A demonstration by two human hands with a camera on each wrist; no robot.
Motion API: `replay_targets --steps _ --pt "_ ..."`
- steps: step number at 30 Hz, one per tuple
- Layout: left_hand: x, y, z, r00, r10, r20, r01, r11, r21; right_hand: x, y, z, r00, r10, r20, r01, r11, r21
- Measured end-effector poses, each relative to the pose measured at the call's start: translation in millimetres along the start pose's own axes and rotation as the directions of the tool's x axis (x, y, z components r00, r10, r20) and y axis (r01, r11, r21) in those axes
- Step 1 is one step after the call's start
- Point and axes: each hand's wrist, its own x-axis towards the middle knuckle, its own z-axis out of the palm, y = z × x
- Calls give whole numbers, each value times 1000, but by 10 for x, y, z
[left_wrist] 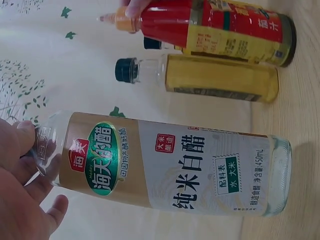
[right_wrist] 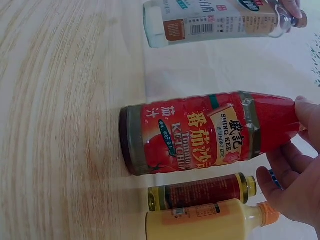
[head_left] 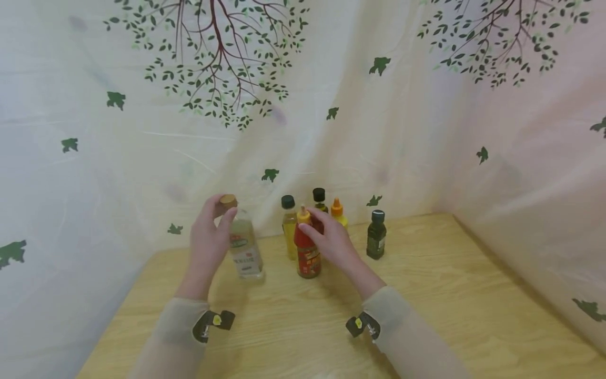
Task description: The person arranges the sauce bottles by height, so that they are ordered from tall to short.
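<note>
My left hand point(head_left: 208, 239) holds a clear glass bottle of white vinegar point(head_left: 246, 255) at its neck, just under the tan cap point(head_left: 229, 200). The bottle leans a little in the head view, and its printed label point(left_wrist: 190, 170) faces the left wrist camera. To its right, my right hand point(head_left: 335, 243) grips a red ketchup bottle point(head_left: 309, 261) around the upper neck, below its orange nozzle cap point(head_left: 303, 216). In the right wrist view the thumb and fingers wrap the narrow top of the ketchup bottle point(right_wrist: 195, 135), whose base is close to the wooden table.
Just behind the ketchup stand a pale oil bottle point(head_left: 290, 231), a dark-capped bottle point(head_left: 319, 196) and a yellow bottle with an orange cap point(head_left: 337, 208). Farther right is a small dark green bottle point(head_left: 376, 238). A leaf-printed curtain point(head_left: 303, 142) hangs behind the wooden table point(head_left: 284, 326).
</note>
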Motion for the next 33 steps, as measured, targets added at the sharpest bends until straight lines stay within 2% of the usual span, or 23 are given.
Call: replay_targets --steps 6,13,19,25,33 --pt "37 -104 -66 1000 -10 5 10 1000 5 7 0 -6 1000 4 -5 -4 1000 -6" --pt "41 -206 -106 996 -87 11 87 996 -8 21 4 -11 1000 -7 -5 7 1000 -9" --pt "38 -257 -161 993 -118 18 118 993 20 26 2 -5 1000 -7 1 7 1000 0" --pt "19 -296 -214 987 -160 25 159 987 8 11 -13 -3 1000 -6 4 6 1000 11" --pt "12 -350 -253 987 -157 11 157 987 23 -4 3 4 1000 6 -2 -6 1000 18"
